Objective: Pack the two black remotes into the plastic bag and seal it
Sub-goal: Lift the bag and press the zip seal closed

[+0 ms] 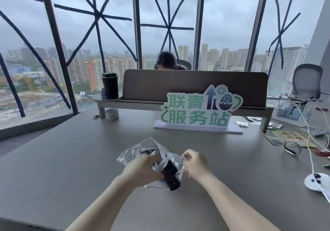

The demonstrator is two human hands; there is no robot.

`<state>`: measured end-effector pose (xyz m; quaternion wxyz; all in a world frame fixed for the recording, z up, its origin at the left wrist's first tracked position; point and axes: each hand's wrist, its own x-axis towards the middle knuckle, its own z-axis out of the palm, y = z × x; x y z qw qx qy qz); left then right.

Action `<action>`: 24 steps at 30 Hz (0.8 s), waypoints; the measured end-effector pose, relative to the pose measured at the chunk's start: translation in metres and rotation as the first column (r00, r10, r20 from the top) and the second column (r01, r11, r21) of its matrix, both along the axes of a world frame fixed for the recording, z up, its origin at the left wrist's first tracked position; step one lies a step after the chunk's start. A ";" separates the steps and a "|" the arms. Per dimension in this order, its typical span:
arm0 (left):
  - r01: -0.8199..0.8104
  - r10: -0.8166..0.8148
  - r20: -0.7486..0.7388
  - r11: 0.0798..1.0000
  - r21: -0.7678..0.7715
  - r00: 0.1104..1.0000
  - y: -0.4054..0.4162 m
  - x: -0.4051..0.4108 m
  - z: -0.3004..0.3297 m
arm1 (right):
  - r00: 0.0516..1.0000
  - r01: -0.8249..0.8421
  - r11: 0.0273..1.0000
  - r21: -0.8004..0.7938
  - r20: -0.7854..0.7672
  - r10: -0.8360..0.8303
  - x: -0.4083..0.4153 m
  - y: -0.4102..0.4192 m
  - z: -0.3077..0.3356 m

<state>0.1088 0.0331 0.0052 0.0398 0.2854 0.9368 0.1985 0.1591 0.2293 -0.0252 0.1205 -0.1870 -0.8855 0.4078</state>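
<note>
A clear plastic bag (pixel 137 152) lies crumpled on the grey table (pixel 71 159) in front of me. One black remote (pixel 170 176) sticks out of the bag's near opening, its lower end towards me. A second dark shape (pixel 149 151), likely the other remote, shows deeper inside through the plastic. My left hand (pixel 142 168) grips the bag's mouth and the remote on the left side. My right hand (pixel 193 162) pinches the bag's edge on the right.
A green and white sign (pixel 200 111) stands behind the bag. A black tumbler (pixel 110 85) sits on a raised shelf at the back left, a tape roll (pixel 112 114) below it. Cables, a white controller (pixel 315 180) and papers lie right. A person sits behind the divider.
</note>
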 end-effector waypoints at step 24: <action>-0.062 -0.171 0.210 0.615 0.786 0.963 -0.032 -0.017 0.148 | 0.945 0.041 0.999 0.000 -0.324 -0.039 0.049 0.021 0.203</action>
